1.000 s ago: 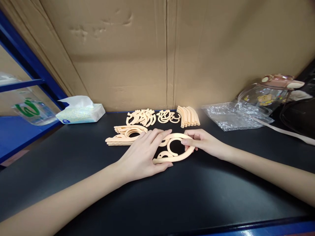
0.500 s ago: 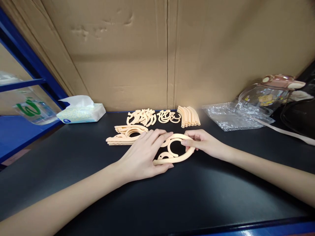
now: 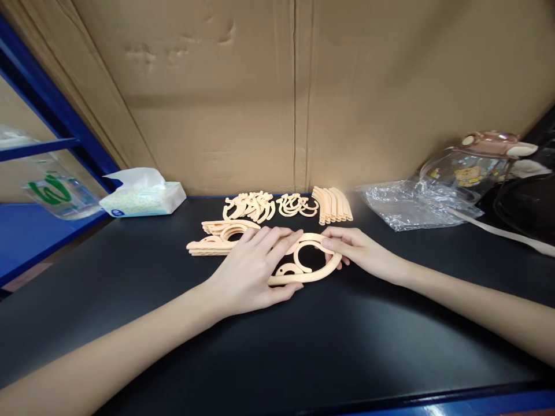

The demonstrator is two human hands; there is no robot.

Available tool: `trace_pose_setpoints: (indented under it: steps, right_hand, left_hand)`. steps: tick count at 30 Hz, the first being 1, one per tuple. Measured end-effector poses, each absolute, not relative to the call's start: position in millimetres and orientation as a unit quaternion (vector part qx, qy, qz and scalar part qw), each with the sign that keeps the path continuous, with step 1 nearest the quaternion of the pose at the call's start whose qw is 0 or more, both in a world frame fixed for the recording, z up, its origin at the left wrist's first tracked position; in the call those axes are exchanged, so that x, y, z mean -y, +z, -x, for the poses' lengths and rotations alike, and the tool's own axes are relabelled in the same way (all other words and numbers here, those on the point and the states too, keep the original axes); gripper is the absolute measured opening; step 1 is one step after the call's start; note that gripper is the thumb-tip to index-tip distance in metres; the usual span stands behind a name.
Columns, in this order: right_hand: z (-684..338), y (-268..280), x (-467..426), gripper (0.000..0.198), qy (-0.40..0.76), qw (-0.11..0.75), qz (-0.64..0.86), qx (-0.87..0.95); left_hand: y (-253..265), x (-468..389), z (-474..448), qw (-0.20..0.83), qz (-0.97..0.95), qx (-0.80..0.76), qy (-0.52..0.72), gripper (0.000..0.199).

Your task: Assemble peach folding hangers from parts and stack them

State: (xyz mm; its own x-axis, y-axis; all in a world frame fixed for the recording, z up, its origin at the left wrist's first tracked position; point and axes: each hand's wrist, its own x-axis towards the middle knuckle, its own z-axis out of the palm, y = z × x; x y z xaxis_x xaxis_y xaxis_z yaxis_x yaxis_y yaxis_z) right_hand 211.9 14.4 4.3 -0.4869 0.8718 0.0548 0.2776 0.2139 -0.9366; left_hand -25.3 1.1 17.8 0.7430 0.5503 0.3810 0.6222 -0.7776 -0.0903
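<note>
A cream plastic folding clothes hanger (image 3: 321, 273) lies low over the black tabletop, its looped hook curled inside the two bent arms. My left hand (image 3: 255, 267) wraps over its left end, fingers on the upper arm and thumb along the lower one, hiding that end. At the right bend, my right hand (image 3: 352, 249) pinches the hanger between thumb and fingers. Directly left of my left hand is a stack of matching folded hangers (image 3: 210, 247), partly covered by that hand.
Behind the hands lie piles of small curved pieces (image 3: 251, 207), hook pieces (image 3: 297, 205) and tubular arm pieces (image 3: 333, 205). A tissue pack (image 3: 150, 199) sits back left. Clear plastic bags (image 3: 392, 202) and a transparent bottle (image 3: 472, 173) with a strap are at right. Cardboard (image 3: 208, 115) stands behind.
The hanger and both hands have shifted very slightly left and away from me. Both hands keep their grip, and the piles have not moved.
</note>
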Motion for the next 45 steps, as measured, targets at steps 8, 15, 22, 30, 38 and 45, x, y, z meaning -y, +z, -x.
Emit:
trace_pose_setpoints:
  steps: [8, 15, 22, 30, 38, 45]
  right_hand:
    - [-213.8, -0.7, -18.0, 0.031, 0.499, 0.312, 0.39, 0.709]
    - [-215.1, 0.6, -16.9, 0.035, 0.504, 0.316, 0.377, 0.71]
    - [-213.9, 2.1, -17.0, 0.033, 0.504, 0.3, 0.378, 0.716]
    - [-212.9, 0.6, -14.5, 0.038, 0.471, 0.312, 0.373, 0.736]
    - [-214.3, -0.5, -15.0, 0.034, 0.222, 0.326, 0.412, 0.821]
    - [-214.0, -1.4, -8.2, 0.055, 0.026, 0.15, 0.38, 0.912]
  left_hand:
    - [19.9, -3.9, 27.0, 0.131, 0.93, 0.299, -0.17, 0.062]
    - [19.5, -5.5, 27.1, 0.176, 0.926, 0.29, -0.163, 0.069]
    - [18.8, -5.5, 28.4, 0.163, 0.934, 0.278, -0.156, 0.068]
    - [17.6, -3.0, 27.1, 0.084, 0.947, 0.26, -0.17, 0.064]
    - [67.8, -15.5, 43.5, 0.081, 0.918, 0.347, -0.175, 0.066]
    - [88.5, -46.9, 94.0, -0.065, 0.857, 0.499, -0.111, 0.083]
